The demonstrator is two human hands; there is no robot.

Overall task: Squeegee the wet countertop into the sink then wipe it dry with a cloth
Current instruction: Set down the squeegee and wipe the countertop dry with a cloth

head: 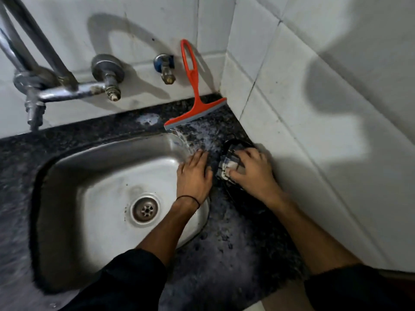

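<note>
No text, label, brand, number or sign can be read anywhere in view.

Squeegee orange – cloth checked dark/white – countertop black speckled.

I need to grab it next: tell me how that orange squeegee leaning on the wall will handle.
The squeegee is thin plastic, so probably light and stiff. It only leans on the tile, so a nudge may topple it. Its blade sits by wet countertop, so perhaps slippery.
</note>
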